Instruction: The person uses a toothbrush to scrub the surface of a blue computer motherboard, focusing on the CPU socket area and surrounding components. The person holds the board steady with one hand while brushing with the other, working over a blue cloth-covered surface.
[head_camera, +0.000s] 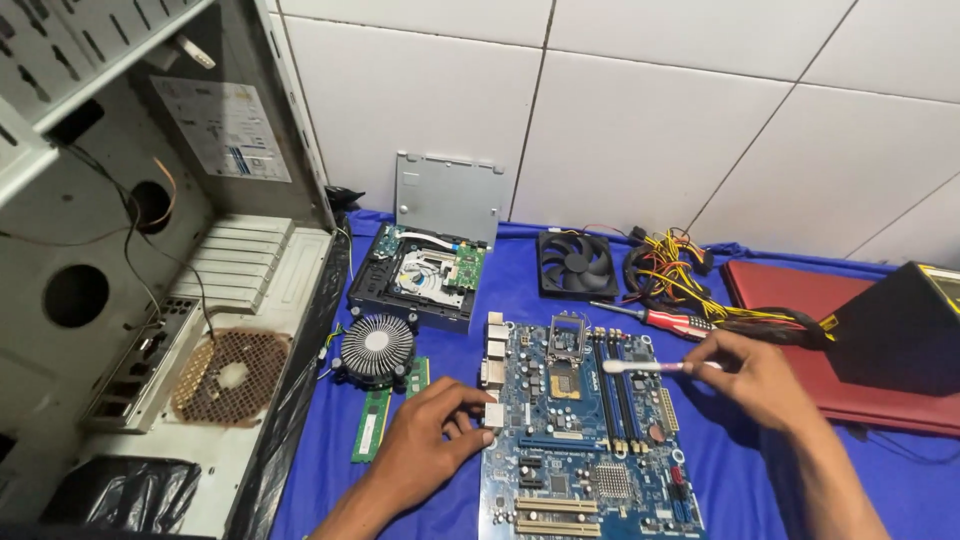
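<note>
An open grey computer case (150, 300) is laid on its side at the left, its round brown fan grille (232, 377) turned upward. The counter (740, 470) is covered by a blue cloth. A red laptop (810, 300) is seen at the right edge, partly hidden by a black box (900, 330). The blue motherboard (580, 440) is placed flat at the centre of the cloth, just in front of the person. Behind it an opened optical drive (420, 275) is set, with its grey metal cover (448, 198) leaned against the tiled wall. A black case fan (577, 264) and a bundle of yellow and black cables (680, 275) are found further right. A round heatsink cooler (377, 347) is placed left of the board, beside two green memory sticks (372, 425). A red-handled screwdriver (665, 318) is laid behind the board. The left hand (435, 440) is pressed against the board's left edge, fingers curled on it. The right hand (755, 378) is closed around a small white brush (640, 367), whose tip is held over the memory slots.
</note>
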